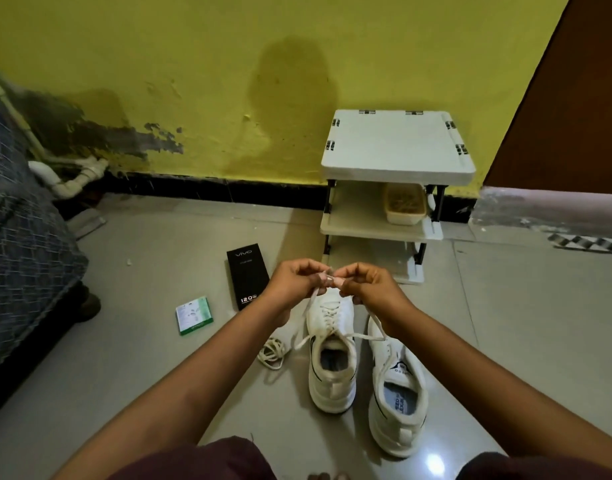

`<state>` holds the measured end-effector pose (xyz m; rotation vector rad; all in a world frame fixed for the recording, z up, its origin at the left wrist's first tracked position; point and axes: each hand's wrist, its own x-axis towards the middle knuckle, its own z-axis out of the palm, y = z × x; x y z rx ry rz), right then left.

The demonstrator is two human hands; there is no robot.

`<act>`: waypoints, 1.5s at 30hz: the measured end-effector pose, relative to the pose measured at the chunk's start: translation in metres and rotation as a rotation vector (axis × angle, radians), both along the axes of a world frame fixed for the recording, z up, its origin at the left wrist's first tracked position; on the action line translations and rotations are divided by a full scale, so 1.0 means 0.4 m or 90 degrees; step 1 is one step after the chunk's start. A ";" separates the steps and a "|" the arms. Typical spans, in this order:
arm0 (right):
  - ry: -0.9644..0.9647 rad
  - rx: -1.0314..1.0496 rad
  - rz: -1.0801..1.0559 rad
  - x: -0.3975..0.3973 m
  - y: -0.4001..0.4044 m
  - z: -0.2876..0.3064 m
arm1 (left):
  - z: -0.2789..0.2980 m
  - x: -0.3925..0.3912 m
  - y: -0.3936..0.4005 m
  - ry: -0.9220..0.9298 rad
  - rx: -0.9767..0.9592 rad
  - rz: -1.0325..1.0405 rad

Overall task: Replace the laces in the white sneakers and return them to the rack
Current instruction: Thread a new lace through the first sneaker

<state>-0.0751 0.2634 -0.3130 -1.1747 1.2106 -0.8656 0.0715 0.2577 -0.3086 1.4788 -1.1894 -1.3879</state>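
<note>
Left hand [295, 278] and right hand [363, 280] raised together, fingers pinched, forearms extended

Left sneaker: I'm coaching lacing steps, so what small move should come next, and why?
Probably pull the two lace ends apart to snug the knot. Both hands pinch them above the left sneaker, already laced to its top; the right sneaker seems unlaced.

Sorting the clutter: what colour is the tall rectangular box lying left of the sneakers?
Black with white lettering, seen in the head view.

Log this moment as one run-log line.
left hand: pinching lace | right hand: pinching lace | left sneaker: laced, floor | right sneaker: unlaced | rack: no sneakers
</note>
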 end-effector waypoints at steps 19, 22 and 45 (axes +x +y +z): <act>-0.150 0.146 -0.109 0.007 0.003 -0.022 | -0.021 -0.008 0.008 0.043 -0.032 -0.068; -0.182 0.181 -0.087 0.012 0.000 -0.019 | -0.022 -0.012 0.006 0.046 -0.027 -0.023; -0.039 0.096 -0.079 -0.012 0.000 -0.012 | 0.006 -0.017 0.008 -0.153 0.020 -0.146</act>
